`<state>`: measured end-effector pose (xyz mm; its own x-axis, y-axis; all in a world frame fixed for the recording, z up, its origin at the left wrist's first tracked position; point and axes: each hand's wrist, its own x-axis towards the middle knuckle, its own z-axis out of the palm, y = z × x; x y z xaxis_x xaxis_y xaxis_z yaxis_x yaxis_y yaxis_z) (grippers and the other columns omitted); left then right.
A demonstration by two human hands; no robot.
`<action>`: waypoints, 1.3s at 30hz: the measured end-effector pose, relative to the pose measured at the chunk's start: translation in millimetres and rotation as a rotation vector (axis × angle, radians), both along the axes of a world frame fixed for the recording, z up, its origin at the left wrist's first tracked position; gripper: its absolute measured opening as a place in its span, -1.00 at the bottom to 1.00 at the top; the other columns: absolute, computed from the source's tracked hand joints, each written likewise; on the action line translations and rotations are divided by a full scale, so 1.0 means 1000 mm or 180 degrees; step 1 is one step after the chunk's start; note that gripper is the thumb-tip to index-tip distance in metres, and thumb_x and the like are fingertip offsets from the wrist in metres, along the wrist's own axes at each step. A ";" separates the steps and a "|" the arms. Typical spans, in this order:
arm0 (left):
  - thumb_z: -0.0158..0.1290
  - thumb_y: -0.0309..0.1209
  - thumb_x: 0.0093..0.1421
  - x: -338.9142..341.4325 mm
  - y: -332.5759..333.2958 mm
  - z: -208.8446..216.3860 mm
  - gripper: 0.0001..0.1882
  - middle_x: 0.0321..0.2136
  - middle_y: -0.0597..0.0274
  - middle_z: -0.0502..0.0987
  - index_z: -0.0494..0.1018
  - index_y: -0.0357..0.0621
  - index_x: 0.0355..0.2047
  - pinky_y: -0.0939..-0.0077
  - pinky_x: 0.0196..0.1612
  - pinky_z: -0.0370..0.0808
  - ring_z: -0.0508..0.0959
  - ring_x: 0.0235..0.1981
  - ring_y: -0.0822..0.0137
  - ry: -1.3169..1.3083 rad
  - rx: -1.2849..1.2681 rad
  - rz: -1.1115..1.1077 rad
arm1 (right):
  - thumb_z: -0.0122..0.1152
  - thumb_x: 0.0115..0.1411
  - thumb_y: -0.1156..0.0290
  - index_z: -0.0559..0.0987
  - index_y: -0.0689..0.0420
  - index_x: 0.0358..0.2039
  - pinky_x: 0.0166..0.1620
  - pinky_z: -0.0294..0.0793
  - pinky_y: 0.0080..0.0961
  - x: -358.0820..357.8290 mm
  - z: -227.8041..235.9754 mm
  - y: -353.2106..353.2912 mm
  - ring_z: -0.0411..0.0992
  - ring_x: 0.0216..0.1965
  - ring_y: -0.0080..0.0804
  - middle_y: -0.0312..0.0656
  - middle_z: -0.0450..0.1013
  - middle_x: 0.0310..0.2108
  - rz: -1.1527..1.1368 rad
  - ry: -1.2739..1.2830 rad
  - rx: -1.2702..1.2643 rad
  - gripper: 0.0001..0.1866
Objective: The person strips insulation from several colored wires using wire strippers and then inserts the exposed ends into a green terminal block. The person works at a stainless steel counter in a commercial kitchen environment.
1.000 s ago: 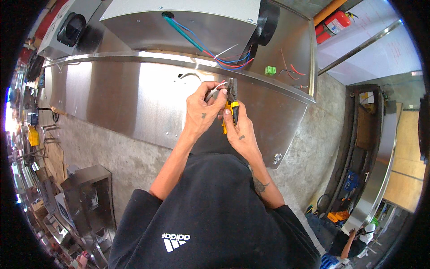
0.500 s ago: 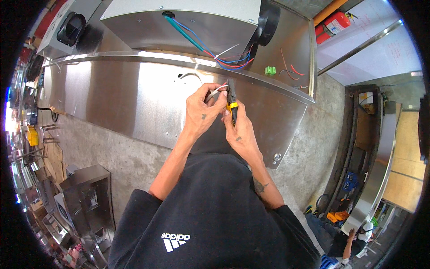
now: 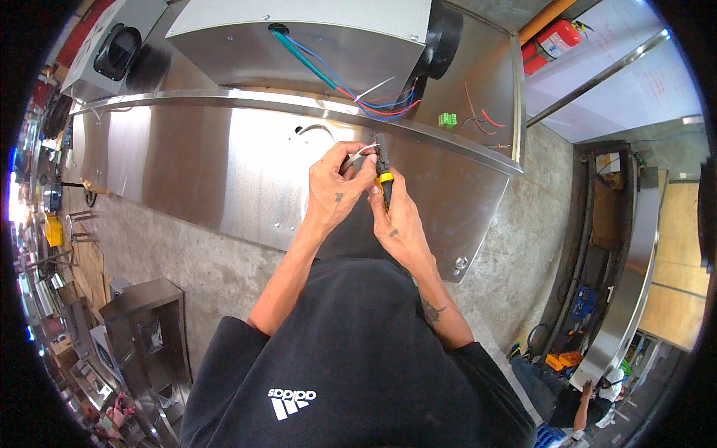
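Note:
My left hand pinches a grey cable, whose thin red and white wire ends stick out beyond the fingertips. That cable seems to come from a hole in the stainless steel panel. In my right hand is a pair of pliers with black and yellow handles, fingers wrapped round the grips. The dark jaws point away from me and meet the wire ends; whether they are closed on a wire is too small to tell. Both hands are close together, above the panel.
Beyond the panel's raised edge sits a grey metal box with a green cable and loose coloured wires. A green terminal block and wire scraps lie to its right. A fire extinguisher stands far right; another person is at lower right.
The pliers' jaws have shifted slightly left against the wire ends, and the right hand has moved a little with them. Both hands keep their holds.

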<state>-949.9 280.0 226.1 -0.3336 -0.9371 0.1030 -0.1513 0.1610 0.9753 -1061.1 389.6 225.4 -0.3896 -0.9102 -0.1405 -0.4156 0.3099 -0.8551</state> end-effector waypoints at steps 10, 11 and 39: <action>0.34 -0.42 0.35 0.001 0.001 0.003 -0.80 -0.41 0.47 0.60 0.72 -0.22 -0.07 0.67 -0.48 0.21 0.27 -0.53 0.71 -0.0151 -0.0187 -0.0013 | -0.06 0.67 0.13 0.25 0.24 0.42 0.04 0.54 -0.01 0.000 -0.005 0.000 0.61 -0.05 0.22 0.24 0.58 -0.07 0.0054 0.0118 -0.0137 -0.47; 0.34 -0.42 0.35 0.001 0.001 0.003 -0.81 -0.41 0.47 0.60 0.72 -0.22 -0.08 0.67 -0.48 0.21 0.27 -0.53 0.71 -0.0136 -0.0196 -0.0003 | -0.06 0.67 0.13 0.25 0.24 0.42 0.05 0.53 0.00 0.000 -0.004 0.000 0.61 -0.03 0.24 0.25 0.58 -0.05 0.0058 0.0128 -0.0166 -0.47; 0.34 -0.39 0.35 -0.003 -0.004 0.001 -0.81 -0.52 0.38 0.54 0.72 -0.26 -0.14 0.59 -0.50 0.28 0.31 -0.56 0.64 -0.0051 -0.0315 0.0051 | -0.02 0.66 0.19 0.22 0.21 0.48 0.25 0.46 0.11 0.000 -0.008 -0.004 0.45 0.28 0.46 0.41 0.45 0.26 0.0051 0.0199 -0.0452 -0.45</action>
<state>-952.6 276.4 226.8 -0.3211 -0.9278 0.1901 -0.1700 0.2539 0.9522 -1061.5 385.3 217.6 -0.3789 -0.9253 0.0140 -0.4732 0.1807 -0.8622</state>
